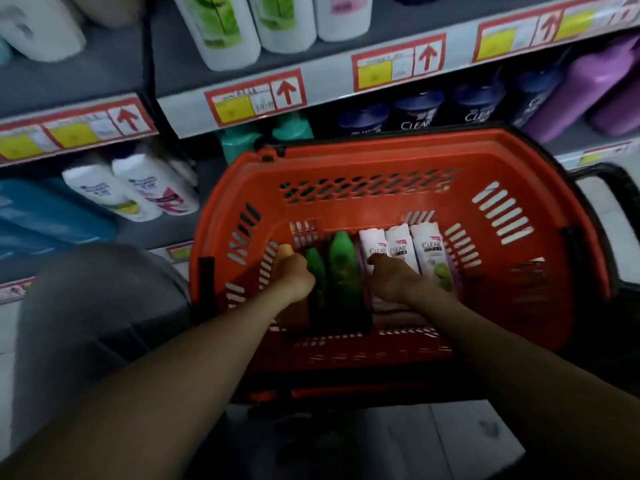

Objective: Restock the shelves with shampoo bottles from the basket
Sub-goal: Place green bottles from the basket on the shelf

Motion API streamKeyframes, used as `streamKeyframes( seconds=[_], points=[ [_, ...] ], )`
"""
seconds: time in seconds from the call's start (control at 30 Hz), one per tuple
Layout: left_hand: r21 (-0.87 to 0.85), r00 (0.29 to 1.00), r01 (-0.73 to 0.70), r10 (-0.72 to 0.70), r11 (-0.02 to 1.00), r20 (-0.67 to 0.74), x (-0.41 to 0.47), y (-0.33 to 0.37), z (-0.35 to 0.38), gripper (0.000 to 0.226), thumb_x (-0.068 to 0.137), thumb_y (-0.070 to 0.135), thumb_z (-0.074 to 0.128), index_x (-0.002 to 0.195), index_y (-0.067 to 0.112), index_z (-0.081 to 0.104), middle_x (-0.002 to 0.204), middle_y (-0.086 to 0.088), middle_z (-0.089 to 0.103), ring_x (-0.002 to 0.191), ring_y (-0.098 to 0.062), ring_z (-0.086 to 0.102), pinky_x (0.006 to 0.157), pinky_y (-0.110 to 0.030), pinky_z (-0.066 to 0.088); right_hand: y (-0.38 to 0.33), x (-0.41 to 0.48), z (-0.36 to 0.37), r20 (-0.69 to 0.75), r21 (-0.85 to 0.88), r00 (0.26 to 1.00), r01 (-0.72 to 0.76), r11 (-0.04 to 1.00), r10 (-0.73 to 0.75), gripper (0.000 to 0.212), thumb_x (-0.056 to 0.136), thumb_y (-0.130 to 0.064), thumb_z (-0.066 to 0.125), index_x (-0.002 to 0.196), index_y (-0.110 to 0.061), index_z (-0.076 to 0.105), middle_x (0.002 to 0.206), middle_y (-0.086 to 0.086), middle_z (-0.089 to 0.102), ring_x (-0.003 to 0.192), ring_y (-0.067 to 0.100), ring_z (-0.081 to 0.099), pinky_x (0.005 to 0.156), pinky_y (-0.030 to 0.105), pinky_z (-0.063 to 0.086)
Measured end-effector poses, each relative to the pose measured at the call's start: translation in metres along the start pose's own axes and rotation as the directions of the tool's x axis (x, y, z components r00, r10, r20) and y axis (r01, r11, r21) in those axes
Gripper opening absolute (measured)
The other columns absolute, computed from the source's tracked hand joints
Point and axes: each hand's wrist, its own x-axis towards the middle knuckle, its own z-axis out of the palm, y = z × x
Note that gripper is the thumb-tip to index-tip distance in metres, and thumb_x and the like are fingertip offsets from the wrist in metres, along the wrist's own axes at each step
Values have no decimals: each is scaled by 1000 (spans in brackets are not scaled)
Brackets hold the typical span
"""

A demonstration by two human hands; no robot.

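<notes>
Both hands are down inside the red basket (398, 161). The left hand (294, 277) curls round an orange bottle (284, 251), whose cap pokes out at the hand's 12 o'clock. The right hand (393, 278) rests with bent fingers on the white Clear bottles (426, 249), which lie side by side from its 12 to 2 o'clock; whether it grips one I cannot tell. Between the hands lie two green bottles (341, 268), touching the left hand at its 3 o'clock. Beyond the basket, at 12 o'clock, stand the shelves (322, 84) with red-framed price tags (256, 97), dark Clear bottles (417, 114) and purple bottles (585, 84).
</notes>
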Motion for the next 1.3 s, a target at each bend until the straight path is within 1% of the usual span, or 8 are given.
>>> streamKeyframes(
  seconds=[0.27,0.5,0.7,0.87,1.0,1.07,1.2,1.3],
  points=[
    [-229,964,265,-262,937,41,39,26,40,45,101,19,35,141,-3,36,147,-21,37,134,-32,38,106,-34,29,-7,54,35,-49,133,998,-26,991,33,38,94,-28,56,120,1,58,116,23,65,107,34,63,80,33,49],
    [-320,945,327,-301,889,130,64,23,35,49,100,24,34,144,3,32,154,-14,29,138,-30,33,109,-34,29,-8,69,46,-136,185,991,31,982,-6,88,91,-28,59,155,-18,-2,123,22,61,115,37,57,88,38,45],
    [-445,951,301,-228,843,209,71,13,42,14,98,23,49,109,29,54,115,-5,57,111,-22,52,91,-32,40,2,76,26,112,111,994,-32,993,20,53,92,-19,57,138,1,40,130,22,56,119,34,55,93,35,45],
    [-368,907,374,-252,851,338,73,8,53,49,100,22,41,146,10,32,149,-15,36,133,-30,40,109,-37,34,20,81,-1,316,181,948,-95,979,34,47,83,-14,72,125,-1,56,128,15,59,113,27,57,77,24,41],
    [-595,879,443,-195,671,434,68,4,36,39,98,8,44,137,11,43,127,-16,56,101,-29,58,83,-39,50,31,72,0,331,509,943,-202,837,27,56,82,3,69,134,-2,48,132,17,57,121,34,54,96,38,47],
    [-695,868,461,-118,552,482,61,0,24,48,94,-1,50,139,11,43,128,-15,56,111,-32,57,84,-42,49,36,63,-2,362,597,932,-243,765,14,54,84,5,65,134,-4,48,131,20,57,122,39,53,103,52,44],
    [-785,895,410,-40,464,444,37,5,7,57,90,0,58,143,10,37,134,-16,53,120,-30,53,94,-42,45,48,36,-13,378,790,918,-253,558,-120,38,89,9,56,124,-3,53,115,16,64,115,39,57,99,58,42],
    [-837,894,397,47,376,445,14,18,-7,44,92,2,55,133,15,44,107,-11,62,94,-23,58,72,-39,48,49,9,-31,316,828,934,-184,530,-169,37,91,5,56,125,-8,53,113,18,65,100,31,65,91,54,51]
  ],
)
